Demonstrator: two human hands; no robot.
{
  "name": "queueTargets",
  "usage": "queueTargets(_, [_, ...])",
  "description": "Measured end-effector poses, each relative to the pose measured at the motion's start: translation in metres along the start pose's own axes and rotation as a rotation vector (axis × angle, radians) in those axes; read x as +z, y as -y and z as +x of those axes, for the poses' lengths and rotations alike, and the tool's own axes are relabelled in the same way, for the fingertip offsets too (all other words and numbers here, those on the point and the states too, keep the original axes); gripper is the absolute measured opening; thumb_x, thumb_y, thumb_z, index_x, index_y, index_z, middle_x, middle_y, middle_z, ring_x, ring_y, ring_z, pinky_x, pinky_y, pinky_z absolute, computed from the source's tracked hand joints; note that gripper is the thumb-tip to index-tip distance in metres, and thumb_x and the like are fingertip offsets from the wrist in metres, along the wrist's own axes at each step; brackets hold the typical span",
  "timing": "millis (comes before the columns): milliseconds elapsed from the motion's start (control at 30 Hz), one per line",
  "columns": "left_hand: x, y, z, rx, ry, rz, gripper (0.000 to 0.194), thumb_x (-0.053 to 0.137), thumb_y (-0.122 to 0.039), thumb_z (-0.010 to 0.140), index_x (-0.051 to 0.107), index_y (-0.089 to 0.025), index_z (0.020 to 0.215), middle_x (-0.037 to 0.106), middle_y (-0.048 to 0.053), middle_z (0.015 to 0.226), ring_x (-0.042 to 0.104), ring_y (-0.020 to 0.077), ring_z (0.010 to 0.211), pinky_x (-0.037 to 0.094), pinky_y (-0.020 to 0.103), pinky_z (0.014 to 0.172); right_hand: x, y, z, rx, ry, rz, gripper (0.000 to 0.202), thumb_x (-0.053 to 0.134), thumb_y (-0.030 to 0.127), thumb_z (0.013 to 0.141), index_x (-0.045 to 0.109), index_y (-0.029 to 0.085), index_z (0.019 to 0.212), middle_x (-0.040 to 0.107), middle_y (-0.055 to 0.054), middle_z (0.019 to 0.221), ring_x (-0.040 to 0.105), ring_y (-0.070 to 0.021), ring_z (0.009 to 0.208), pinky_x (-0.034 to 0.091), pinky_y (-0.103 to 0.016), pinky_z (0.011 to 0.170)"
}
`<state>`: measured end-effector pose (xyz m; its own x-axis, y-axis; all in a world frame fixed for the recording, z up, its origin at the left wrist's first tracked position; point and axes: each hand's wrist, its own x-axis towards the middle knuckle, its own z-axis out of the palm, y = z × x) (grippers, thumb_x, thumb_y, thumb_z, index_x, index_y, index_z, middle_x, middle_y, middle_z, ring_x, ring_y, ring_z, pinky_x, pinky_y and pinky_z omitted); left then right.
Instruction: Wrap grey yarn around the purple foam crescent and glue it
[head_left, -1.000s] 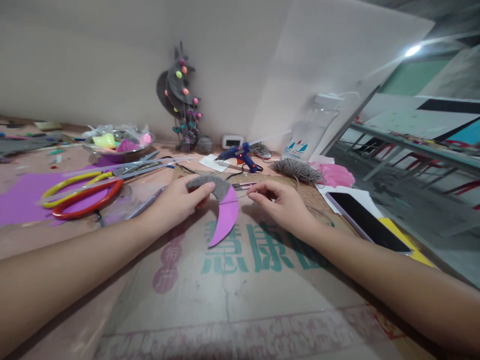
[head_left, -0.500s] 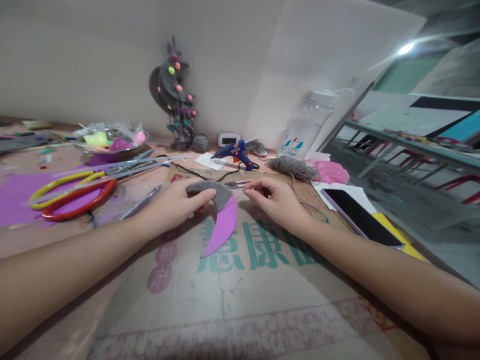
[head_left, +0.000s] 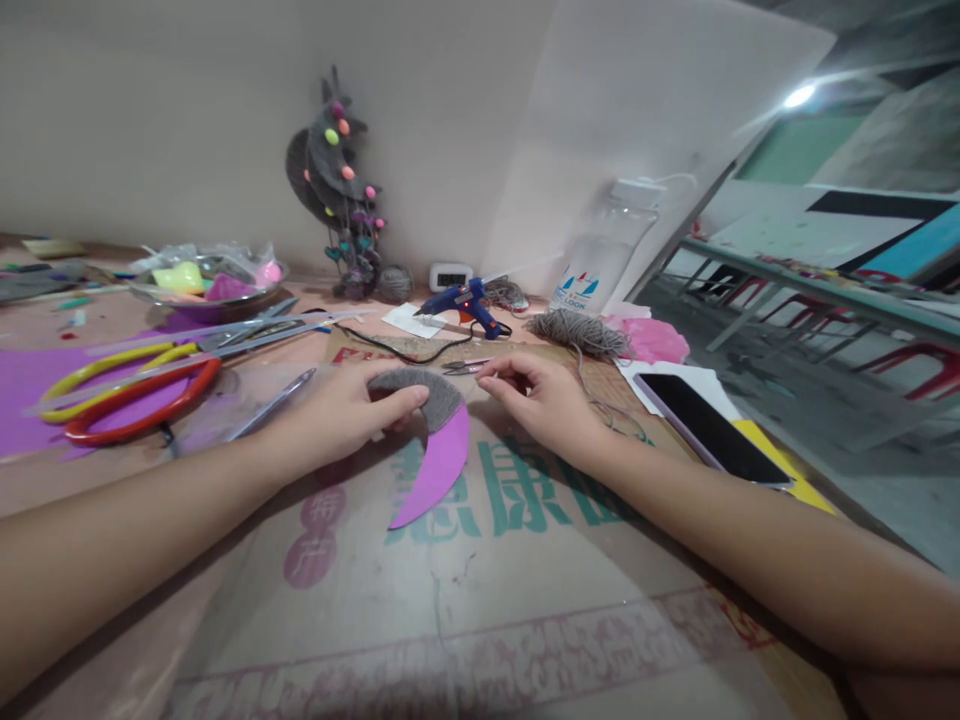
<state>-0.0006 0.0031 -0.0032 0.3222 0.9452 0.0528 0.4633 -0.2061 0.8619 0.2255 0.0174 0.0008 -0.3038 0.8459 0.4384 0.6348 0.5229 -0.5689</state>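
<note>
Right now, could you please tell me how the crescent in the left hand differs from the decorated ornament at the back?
The crescent shows bare purple below its grey wrapping; the ornament is mostly grey, dotted with coloured balls. The left hand holds the crescent; the ornament stands unheld. Both have curved grey parts.

The crescent point(head_left: 435, 460) is flat and purple, its upper part wrapped in grey yarn point(head_left: 444, 402). Pinched at the wrapped end by the left hand point(head_left: 346, 408), it bows rightward from that grip, bare tip below. A faint strand point(head_left: 472, 391) meets the right hand's point(head_left: 551, 408) pinch.
</note>
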Motion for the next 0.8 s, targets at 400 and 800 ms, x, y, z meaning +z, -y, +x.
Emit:
queueTargets(400, [-0.0011,-0.0045,-0.0003,0.034,0.075,0.037,0.027,0.051,-0.041,0.083,0.057,-0.018,0.071,0.059,-0.003,0.061,0.054,0.01,0.054,0.041,0.019,0.048,0.0011,-0.001,-0.001,-0.025,-0.001,0.025,0.012,0.059,0.026,0.082,0.066,0.016,0.083,0.058,0.002,0.062,0.044,-0.0084,0.053,0.033,-0.021,0.05])
queueTargets(800, [-0.0027,-0.0065,-0.0009,0.082,0.122,0.059,0.028,0.05,-0.041,0.084,0.057,-0.018,0.071,0.058,-0.003,0.061,0.053,0.0093,0.052,0.038,0.018,0.046,0.0005,0.0004,-0.0013,-0.024,0.007,0.019,0.014,0.059,0.026,0.083,0.067,0.015,0.083,0.056,0.002,0.06,0.043,-0.008,0.052,0.034,-0.021,0.05])
